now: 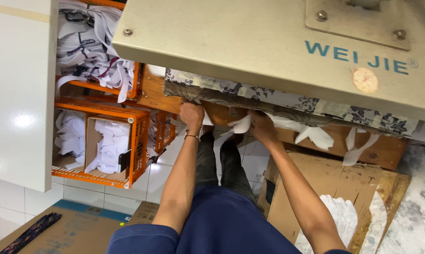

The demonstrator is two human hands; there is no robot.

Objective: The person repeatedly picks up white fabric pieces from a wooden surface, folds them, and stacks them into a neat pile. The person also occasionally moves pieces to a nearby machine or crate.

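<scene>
Left hand [191,114] pinches the patterned fabric strip [269,109] at ten o'clock; right hand [261,127] clamps a white fabric piece [241,125] at centre, under the beige press [278,47].

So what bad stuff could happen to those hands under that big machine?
Both the left hand and the right hand are tucked at the patterned board right under the heavy beige machine plate, so fingers might get pinched. The loose white cloth pieces hang off the edge and could slip down.
</scene>
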